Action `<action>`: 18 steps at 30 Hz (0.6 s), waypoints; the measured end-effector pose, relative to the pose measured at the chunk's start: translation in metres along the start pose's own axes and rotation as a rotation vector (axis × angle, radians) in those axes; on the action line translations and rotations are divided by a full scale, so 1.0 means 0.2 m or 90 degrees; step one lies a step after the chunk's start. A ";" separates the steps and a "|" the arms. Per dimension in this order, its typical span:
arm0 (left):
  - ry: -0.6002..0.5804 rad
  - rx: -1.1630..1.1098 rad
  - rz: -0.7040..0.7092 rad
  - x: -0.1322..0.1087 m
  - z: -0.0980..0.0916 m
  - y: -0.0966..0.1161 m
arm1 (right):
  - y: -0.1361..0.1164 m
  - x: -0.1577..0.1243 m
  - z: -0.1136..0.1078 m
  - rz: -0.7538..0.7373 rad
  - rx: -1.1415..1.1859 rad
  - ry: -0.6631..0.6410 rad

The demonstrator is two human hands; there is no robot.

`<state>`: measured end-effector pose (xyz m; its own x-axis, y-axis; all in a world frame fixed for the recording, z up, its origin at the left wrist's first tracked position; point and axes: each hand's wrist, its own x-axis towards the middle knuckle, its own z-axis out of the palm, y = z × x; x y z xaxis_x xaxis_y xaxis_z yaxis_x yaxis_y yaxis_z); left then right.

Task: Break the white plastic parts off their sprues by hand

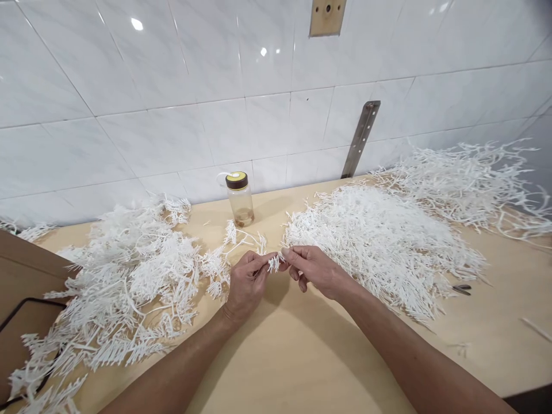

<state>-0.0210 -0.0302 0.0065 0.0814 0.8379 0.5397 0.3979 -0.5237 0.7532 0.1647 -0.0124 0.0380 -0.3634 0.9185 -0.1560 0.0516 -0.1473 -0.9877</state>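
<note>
Between my two hands is a small white branched sprig [274,264], thin and many-tipped. My left hand [248,283] pinches it from the left with thumb and forefinger. From the right, my right hand [311,268] closes thumb and forefinger at its other end; the exact grip there is too small to make out. A large pile of short white sprigs [379,241] lies just beyond my right hand. To the left of my left hand spreads a looser heap of white branched pieces [150,264], some on longer stems.
A clear bottle [241,207] with a dark and yellow lid stands near the tiled wall [181,138]. Longer white strands [470,178] lie at the back right. Small dark snips [462,289] rest on the table [302,368]. A brown box [26,293] is at the left.
</note>
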 end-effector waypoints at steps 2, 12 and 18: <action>-0.004 0.049 0.043 0.00 0.00 -0.01 | 0.02 0.01 -0.01 -0.015 -0.019 0.006; -0.004 0.208 0.233 0.02 -0.02 -0.02 | -0.01 0.00 -0.01 -0.002 0.035 0.001; 0.022 0.217 0.267 0.02 -0.03 -0.02 | -0.02 0.00 -0.02 0.034 0.134 -0.042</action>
<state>-0.0269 -0.0248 0.0079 0.2691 0.5587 0.7845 0.6116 -0.7283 0.3089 0.1680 -0.0107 0.0414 -0.4254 0.8824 -0.2012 -0.1205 -0.2756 -0.9537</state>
